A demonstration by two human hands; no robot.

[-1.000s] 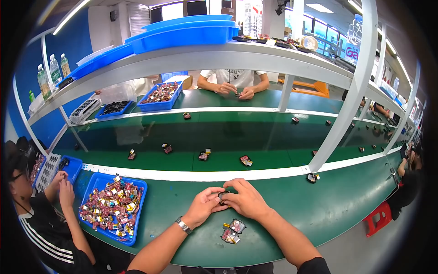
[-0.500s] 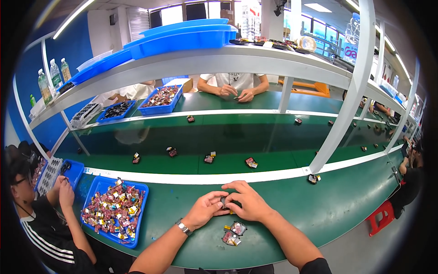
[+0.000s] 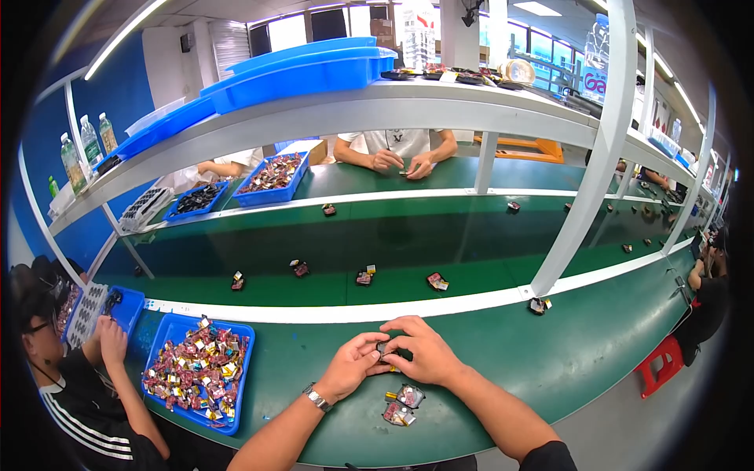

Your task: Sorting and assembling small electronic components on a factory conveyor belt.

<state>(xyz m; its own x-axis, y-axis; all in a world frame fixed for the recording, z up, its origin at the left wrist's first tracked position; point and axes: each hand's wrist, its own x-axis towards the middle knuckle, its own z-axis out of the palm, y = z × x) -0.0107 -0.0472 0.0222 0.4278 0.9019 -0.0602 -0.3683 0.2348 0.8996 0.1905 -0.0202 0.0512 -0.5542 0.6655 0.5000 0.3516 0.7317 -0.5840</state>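
My left hand [image 3: 351, 366] and my right hand [image 3: 424, 352] meet over the green bench, both with fingers pinched round a small dark electronic part [image 3: 382, 350]. A bit of yellow shows beneath the right fingertips; the fingers hide most of the part. Just below my hands, on the bench, lie two small circuit-board assemblies, one dark with a yellow tab [image 3: 409, 396] and one reddish with a white label [image 3: 398, 414], touching or nearly so. A blue tray [image 3: 246, 377] heaped with similar reddish boards stands to the left of my left forearm.
Beyond a white rail [image 3: 330, 313], several assemblies, one a reddish board [image 3: 437, 281], lie along a green conveyor-like strip. A white shelf frame [image 3: 585, 173] spans overhead, carrying blue trays [image 3: 298, 78]. Co-workers sit at left, opposite and far right. A red stool [image 3: 658, 366] stands right.
The view has shifted slightly. Assemblies on the strip appear a little farther right against the rail. My hands keep their pinch on the dark part, with small finger movement.
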